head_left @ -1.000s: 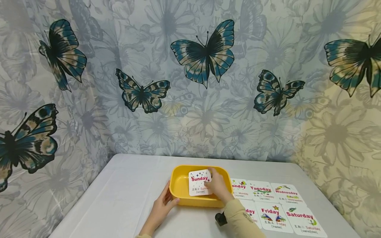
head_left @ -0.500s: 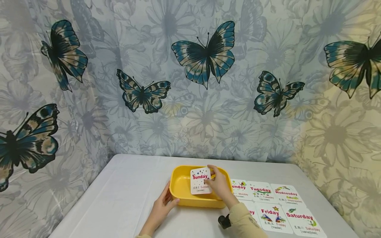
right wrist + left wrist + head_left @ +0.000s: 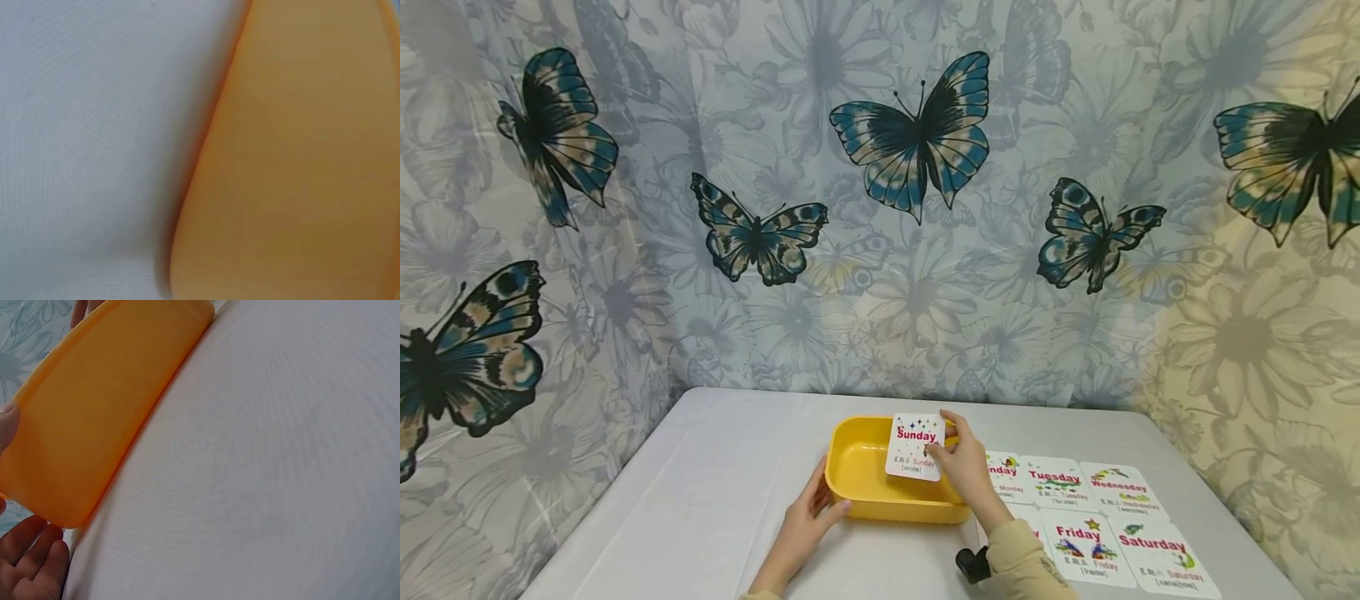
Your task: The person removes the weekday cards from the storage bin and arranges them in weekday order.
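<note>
In the head view my right hand (image 3: 967,468) pinches a white "Sunday" flashcard (image 3: 912,457) by its right edge, thumb on the printed face. The card is tilted up over the right part of a yellow plastic box (image 3: 898,510). At the box's left front corner my left hand (image 3: 802,525) holds it, thumb on the front and fingers along the left side. The left wrist view shows the box wall (image 3: 94,406) with fingers (image 3: 49,550) of the left hand at its corner. Only the box wall (image 3: 300,156) and tabletop fill the right wrist view.
Right of the box, several day flashcards lie in two rows, among them Tuesday (image 3: 1054,482), Wednesday (image 3: 1122,487), Friday (image 3: 1088,546) and Saturday (image 3: 1165,554). The right forearm covers part of the lower row. A white cloth covers the table (image 3: 685,500); a butterfly-print curtain (image 3: 880,333) stands behind.
The right hand has lifted the Sunday card up and to the right, from inside the box toward its back right rim. The left hand and the box stay in place.
</note>
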### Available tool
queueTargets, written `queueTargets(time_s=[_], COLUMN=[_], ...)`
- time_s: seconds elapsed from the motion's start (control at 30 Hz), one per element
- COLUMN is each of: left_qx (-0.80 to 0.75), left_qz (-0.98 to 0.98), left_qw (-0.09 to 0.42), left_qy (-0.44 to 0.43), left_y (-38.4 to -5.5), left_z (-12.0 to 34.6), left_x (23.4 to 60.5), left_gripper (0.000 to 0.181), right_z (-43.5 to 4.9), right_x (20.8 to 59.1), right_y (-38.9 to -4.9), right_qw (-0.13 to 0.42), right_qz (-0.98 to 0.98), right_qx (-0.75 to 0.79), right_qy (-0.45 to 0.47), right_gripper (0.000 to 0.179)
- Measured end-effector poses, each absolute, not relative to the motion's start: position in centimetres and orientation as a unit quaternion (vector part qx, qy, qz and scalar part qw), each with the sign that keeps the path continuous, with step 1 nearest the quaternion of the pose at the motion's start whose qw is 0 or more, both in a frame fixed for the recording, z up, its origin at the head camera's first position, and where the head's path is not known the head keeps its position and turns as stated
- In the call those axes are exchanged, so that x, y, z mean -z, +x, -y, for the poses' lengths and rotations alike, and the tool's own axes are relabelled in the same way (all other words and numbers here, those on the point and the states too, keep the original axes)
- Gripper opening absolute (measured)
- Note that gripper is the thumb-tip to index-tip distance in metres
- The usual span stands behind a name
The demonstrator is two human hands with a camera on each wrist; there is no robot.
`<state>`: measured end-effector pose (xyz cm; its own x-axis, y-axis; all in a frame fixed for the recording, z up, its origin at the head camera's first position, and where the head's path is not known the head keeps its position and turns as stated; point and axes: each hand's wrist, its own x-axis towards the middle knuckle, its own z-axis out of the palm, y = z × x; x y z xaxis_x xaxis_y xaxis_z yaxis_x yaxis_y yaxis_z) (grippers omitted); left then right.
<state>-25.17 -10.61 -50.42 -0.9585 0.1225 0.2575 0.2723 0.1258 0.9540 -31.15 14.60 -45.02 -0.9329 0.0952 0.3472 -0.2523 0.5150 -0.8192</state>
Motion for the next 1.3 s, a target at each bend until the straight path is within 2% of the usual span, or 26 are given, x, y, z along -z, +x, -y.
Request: queueTargets(time_s=[0.7,1.07,1.3], left_qx=[0.643,0.641,0.642], left_qz=[0.753,0.754,0.754], left_qw=[0.049,0.05,0.045], left_qy=[-0.133,-0.135,-0.133], left_y=[-24.7,-25.0,-25.0], left_z=[10.8,10.8,10.7], left_x=[49.9,49.9,49.7], left_gripper=[0.081,0.082,0.082], right_z=[-16.9,-18.5,-19.6], right_x=[44.1,45.0,44.9], right_y=[-27.9,-25.8,-24.3], right_qw=[0.134,0.147,0.108], right_qz=[0.795,0.776,0.752], right_qx=[-0.591,-0.613,-0.65], right_qy=[0.025,0.011,-0.025], right_gripper=[0.06,0.062,0.063])
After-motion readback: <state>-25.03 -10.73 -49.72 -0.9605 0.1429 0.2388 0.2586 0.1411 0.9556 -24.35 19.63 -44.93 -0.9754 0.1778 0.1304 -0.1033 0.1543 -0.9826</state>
